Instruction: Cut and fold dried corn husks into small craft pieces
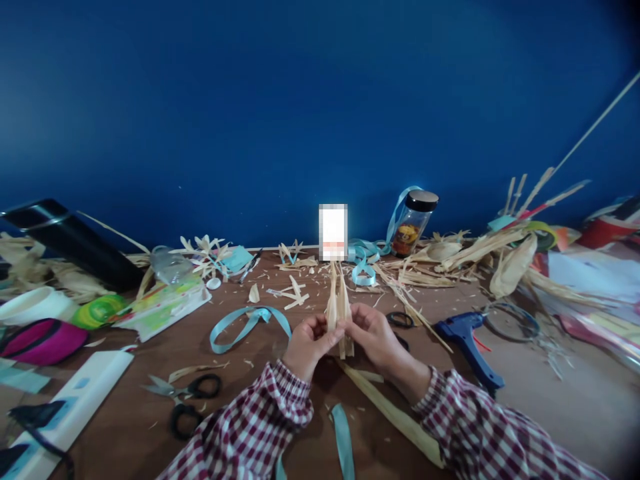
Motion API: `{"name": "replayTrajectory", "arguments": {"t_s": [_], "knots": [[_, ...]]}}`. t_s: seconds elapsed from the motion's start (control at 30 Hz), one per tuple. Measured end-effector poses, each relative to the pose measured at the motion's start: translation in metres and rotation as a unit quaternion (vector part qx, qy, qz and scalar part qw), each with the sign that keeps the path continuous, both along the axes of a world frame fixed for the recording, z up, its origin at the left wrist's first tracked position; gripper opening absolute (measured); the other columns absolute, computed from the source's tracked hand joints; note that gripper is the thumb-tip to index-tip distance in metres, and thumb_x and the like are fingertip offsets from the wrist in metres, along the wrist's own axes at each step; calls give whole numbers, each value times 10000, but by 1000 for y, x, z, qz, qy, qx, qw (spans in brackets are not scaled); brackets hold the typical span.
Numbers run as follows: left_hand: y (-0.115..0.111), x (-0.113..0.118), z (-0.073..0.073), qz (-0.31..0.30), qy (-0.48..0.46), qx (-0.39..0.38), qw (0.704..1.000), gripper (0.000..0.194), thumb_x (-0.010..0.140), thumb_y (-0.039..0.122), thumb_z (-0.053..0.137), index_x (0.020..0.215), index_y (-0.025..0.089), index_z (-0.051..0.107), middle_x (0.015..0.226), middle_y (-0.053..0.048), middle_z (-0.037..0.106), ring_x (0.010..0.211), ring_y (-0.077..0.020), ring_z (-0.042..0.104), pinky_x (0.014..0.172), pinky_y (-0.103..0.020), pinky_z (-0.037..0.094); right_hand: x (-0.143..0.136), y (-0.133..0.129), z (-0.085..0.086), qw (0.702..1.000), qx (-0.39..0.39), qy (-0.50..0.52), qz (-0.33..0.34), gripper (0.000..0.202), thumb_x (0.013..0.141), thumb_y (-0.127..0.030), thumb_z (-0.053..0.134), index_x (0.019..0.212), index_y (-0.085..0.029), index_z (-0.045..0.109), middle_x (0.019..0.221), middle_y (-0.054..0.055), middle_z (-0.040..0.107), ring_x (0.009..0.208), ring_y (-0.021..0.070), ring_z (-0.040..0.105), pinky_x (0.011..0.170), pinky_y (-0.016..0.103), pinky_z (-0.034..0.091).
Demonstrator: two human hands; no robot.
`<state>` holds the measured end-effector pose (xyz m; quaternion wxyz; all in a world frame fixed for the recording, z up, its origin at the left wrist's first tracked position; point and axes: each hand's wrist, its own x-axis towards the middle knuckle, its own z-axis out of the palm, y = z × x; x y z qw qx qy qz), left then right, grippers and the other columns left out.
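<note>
Upright strips of pale dried husk stand between my hands near the middle of the table. My left hand pinches them from the left, thumb across the front. From the right, my right hand pinches the same strips with thumb and fingers. The fingertips of both hands nearly meet on the husk. Below my hands, a long husk strip lies slanting toward my right sleeve, beside a short light-blue ribbon piece. A looped blue ribbon rests left of my left hand.
Open scissors lie at the left, near a white power strip. A blue glue gun is at the right. Behind stand a lidded jar and a leaning black flask. Husk scraps litter the brown table.
</note>
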<state>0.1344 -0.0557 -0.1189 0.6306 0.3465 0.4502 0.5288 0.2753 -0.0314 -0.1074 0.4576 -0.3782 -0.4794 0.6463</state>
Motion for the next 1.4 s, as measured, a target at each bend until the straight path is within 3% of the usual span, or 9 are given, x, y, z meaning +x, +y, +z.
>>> {"name": "replayTrajectory", "arguments": {"t_s": [0.27, 0.43, 0.53, 0.67, 0.93, 1.2, 1.3, 1.4], "knots": [[4, -5, -10, 37, -6, 2, 999, 315, 499, 266, 851, 649, 147, 600, 614, 22, 668, 567, -118, 589, 591, -235, 459, -1, -2, -2, 1000, -1, -15, 0, 289, 663, -387, 748, 701, -177, 553, 644, -25, 597, 561, 105, 517, 556, 233, 422], [4, -7, -2, -9, -53, -45, 997, 400, 474, 261, 864, 807, 133, 682, 665, -14, 708, 628, -148, 643, 661, -273, 498, 1, -4, 0, 999, -27, 21, 21, 293, 665, -372, 756, 733, -183, 543, 672, -19, 620, 580, 110, 545, 580, 245, 441], [3, -8, 3, -22, -53, -74, 996, 380, 446, 284, 870, 739, 107, 704, 626, -39, 707, 568, -154, 634, 631, -289, 504, 0, -5, 1, 997, -38, 50, 43, 294, 665, -362, 760, 739, -188, 535, 693, -18, 631, 597, 117, 564, 604, 256, 454], [2, -9, 4, 5, -40, -67, 997, 322, 464, 303, 860, 683, 132, 698, 617, -16, 701, 549, -146, 621, 595, -282, 497, 0, -6, 2, 997, -27, 52, 46, 298, 668, -378, 756, 756, -194, 538, 717, -19, 639, 611, 124, 580, 618, 264, 466], [3, -11, 1, 9, 4, -59, 998, 322, 470, 302, 844, 700, 118, 715, 585, -34, 694, 562, -179, 629, 612, -309, 499, 1, -2, -2, 998, 33, -52, 20, 294, 679, -432, 727, 711, -194, 558, 624, -28, 604, 541, 112, 535, 512, 233, 449], [5, -11, -7, 68, 52, -22, 996, 230, 533, 314, 806, 638, 153, 680, 570, 13, 668, 536, -133, 586, 589, -259, 469, 2, -1, 3, 990, 41, -132, -8, 346, 729, -510, 638, 702, -184, 525, 568, -34, 552, 485, 105, 514, 462, 227, 442], [7, -11, -7, 73, 55, -18, 996, 240, 541, 326, 799, 643, 145, 680, 574, 8, 667, 528, -128, 578, 571, -254, 466, 7, 5, 12, 979, 81, -188, -13, 310, 795, -494, 553, 736, -191, 525, 597, -19, 563, 495, 119, 523, 468, 242, 434], [9, -14, -5, 76, 51, -27, 995, 266, 523, 340, 802, 636, 141, 666, 521, 19, 635, 464, -120, 547, 485, -243, 440, 25, 11, 32, 955, 142, -260, -20, 240, 818, -429, 537, 752, -199, 557, 640, -8, 582, 547, 137, 535, 521, 254, 417]]}}
